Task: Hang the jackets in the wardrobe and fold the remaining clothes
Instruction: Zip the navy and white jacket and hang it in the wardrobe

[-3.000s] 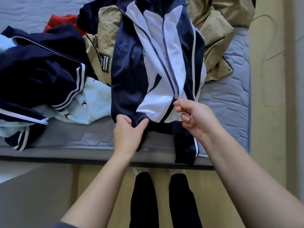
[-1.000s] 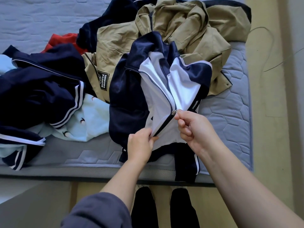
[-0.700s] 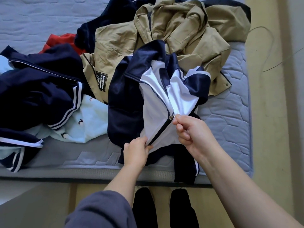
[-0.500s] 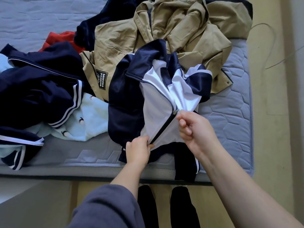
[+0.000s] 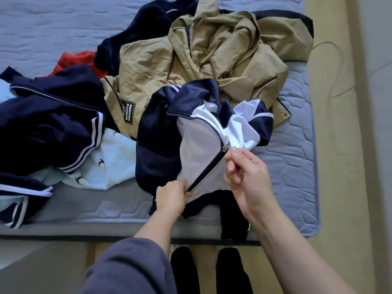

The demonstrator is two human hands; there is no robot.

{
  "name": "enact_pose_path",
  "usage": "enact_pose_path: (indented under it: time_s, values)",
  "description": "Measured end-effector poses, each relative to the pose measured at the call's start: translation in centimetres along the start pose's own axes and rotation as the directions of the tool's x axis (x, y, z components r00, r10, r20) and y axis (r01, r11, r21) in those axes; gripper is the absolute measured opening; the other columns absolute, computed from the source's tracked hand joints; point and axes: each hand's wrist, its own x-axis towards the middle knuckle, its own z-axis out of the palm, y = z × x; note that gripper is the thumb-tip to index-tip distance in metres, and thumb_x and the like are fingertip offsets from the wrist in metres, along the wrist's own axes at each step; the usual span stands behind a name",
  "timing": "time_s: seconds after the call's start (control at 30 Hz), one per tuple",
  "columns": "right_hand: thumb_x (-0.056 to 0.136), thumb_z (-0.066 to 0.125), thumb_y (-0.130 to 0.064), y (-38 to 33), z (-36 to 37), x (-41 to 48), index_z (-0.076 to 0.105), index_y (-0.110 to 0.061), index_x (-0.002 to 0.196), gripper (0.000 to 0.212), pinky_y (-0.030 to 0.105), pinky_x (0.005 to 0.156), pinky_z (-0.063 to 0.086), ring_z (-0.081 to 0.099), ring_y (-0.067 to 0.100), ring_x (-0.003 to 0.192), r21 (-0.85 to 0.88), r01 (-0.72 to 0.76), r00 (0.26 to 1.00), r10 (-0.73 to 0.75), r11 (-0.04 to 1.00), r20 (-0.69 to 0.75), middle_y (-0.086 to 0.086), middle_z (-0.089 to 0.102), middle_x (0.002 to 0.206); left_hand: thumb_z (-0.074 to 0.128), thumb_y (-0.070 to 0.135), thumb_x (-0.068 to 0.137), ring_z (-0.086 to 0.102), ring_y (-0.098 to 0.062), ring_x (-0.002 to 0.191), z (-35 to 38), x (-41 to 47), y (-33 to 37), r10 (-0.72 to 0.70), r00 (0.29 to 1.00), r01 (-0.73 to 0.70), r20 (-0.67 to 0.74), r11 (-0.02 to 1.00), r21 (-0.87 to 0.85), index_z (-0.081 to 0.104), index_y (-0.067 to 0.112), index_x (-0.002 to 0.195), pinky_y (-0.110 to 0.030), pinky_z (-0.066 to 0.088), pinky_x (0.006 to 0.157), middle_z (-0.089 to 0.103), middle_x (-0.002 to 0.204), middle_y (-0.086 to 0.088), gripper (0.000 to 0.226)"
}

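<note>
My left hand (image 5: 172, 198) is curled tight on the bottom hem of the navy-and-white track jacket (image 5: 161, 145), thumb and fingers pinching the cloth right at the lower end of the zip. My right hand (image 5: 248, 177) is up at about 1 o'clock from it, fingers bent, thumb and forefinger pinching at the zip slider (image 5: 225, 148). The dark zip tape runs taut between my two hands. Below the slider the zip is closed; above it the white front panels gape open and bunch. The jacket sits in the middle of my view, on the near edge of the grey quilted mattress (image 5: 292, 149), with one dark sleeve drooping over the edge toward 6 o'clock. At 12 to 1 o'clock from it lies a crumpled khaki jacket (image 5: 212, 54), touching its collar, with a black label patch (image 5: 128, 112) showing at 10 o'clock. Out at 9 o'clock is a second navy jacket (image 5: 48, 124) with white stripes, lying on a pale blue garment (image 5: 112, 164) that reaches to 8 o'clock. A red garment (image 5: 72, 60) peeks out at 10 o'clock, and a dark fleecy piece (image 5: 144, 32) lies at 11 o'clock beside the khaki. My grey sleeve (image 5: 131, 268) fills the view at 7 o'clock, and my feet in black socks (image 5: 184, 270) stand at 6 o'clock on the floor.
</note>
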Motion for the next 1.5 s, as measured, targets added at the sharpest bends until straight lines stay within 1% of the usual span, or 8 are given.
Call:
enact_pose_path:
  time_s: [0.13,0.33,0.73,0.87,1.1,1.3,1.4,1.5]
  values:
    - [0.095,0.049,-0.008,-0.2,0.1,-0.4,0.064,-0.012,0.063,0.035,0.024,0.047,0.014,0.026,0.007,0.039,-0.122,0.005,0.999,-0.001,0.993,0.037,0.000,0.046,0.051,0.060,0.017,0.082,0.061,-0.023,0.087,-1.8,0.5,0.2,-0.055,0.959,0.117,0.279,0.970,-0.211,0.052,0.021,0.076,-0.033,0.049,0.073,0.061,0.088,-0.001,0.011]
    - [0.096,0.048,-0.002,-1.2,0.8,-1.4,0.060,-0.005,0.067,0.032,0.011,0.039,0.023,0.033,0.001,0.037,-0.357,0.082,0.992,-0.041,0.931,0.122,0.002,0.046,0.050,0.061,0.040,0.084,0.054,-0.018,0.063,-13.9,1.3,6.0,-0.186,0.982,0.115,0.026,0.485,-0.867,0.057,0.017,0.076,-0.025,0.041,0.054,0.058,0.067,0.003,0.025]
    - [0.090,0.054,-0.014,-1.2,-0.7,-2.9,0.064,-0.018,0.063,0.029,0.024,0.060,0.041,0.050,0.006,0.054,-0.829,0.004,0.978,0.169,0.560,0.119,-0.005,0.060,0.057,0.040,0.005,0.083,0.062,-0.029,0.085,-18.7,-2.9,7.7,-0.047,0.960,0.262,0.276,-0.202,-0.944,0.061,0.003,0.097,-0.037,0.054,0.080,0.065,0.091,-0.014,0.025]
    - [0.088,0.051,-0.021,-2.8,2.7,-0.9,0.058,-0.016,0.082,0.010,0.034,0.072,0.045,0.057,0.020,0.081,-0.883,0.116,0.963,-0.269,0.455,-0.012,0.001,0.062,0.086,0.042,0.011,0.082,0.059,-0.028,0.092,-19.5,-6.1,6.5,0.007,0.967,0.246,0.253,-0.269,-0.931,0.062,0.008,0.088,-0.043,0.043,0.099,0.063,0.095,-0.011,0.021]
    - [0.079,0.053,-0.044,-0.3,7.7,5.2,0.047,-0.014,0.122,0.053,0.032,0.078,0.045,0.057,0.025,0.106,-0.941,-0.133,0.954,0.219,-0.311,-0.207,0.001,0.057,0.116,0.048,0.019,0.075,0.055,-0.030,0.093,-18.8,-6.6,4.7,-0.012,0.981,0.180,0.192,-0.294,-0.939,0.063,0.006,0.093,-0.044,0.043,0.089,0.061,0.098,-0.015,0.027]
    - [0.072,0.054,-0.023,6.4,4.9,6.2,0.064,-0.022,0.101,0.030,0.032,0.074,0.031,0.056,0.018,0.088,-0.805,-0.230,0.909,0.176,-0.547,-0.378,-0.005,0.062,0.093,0.049,0.020,0.077,0.057,-0.029,0.092,-16.1,-7.2,3.5,-0.019,0.963,0.250,0.267,-0.297,-0.922,0.065,0.009,0.091,-0.045,0.043,0.086,0.063,0.095,-0.012,0.024]
    - [0.084,0.048,-0.018,7.4,3.8,5.9,0.062,-0.020,0.092,0.016,0.028,0.070,0.037,0.056,0.020,0.087,-0.901,-0.278,0.945,0.072,-0.335,-0.318,-0.003,0.057,0.087,0.050,0.019,0.078,0.059,-0.027,0.093,-15.2,-7.2,2.6,-0.041,0.965,0.231,0.257,-0.319,-0.919,0.066,0.009,0.093,-0.042,0.045,0.091,0.065,0.095,-0.011,0.024]
    - [0.089,0.044,-0.015,6.9,2.6,5.6,0.058,-0.005,0.099,0.021,0.031,0.071,0.037,0.052,0.028,0.087,-0.893,-0.328,0.942,0.032,0.308,-0.335,0.008,0.055,0.089,0.048,0.022,0.088,0.062,-0.023,0.088,-15.4,-7.3,1.2,-0.095,0.966,0.201,0.242,-0.321,-0.926,0.066,0.012,0.087,-0.037,0.047,0.087,0.068,0.090,-0.006,0.021]
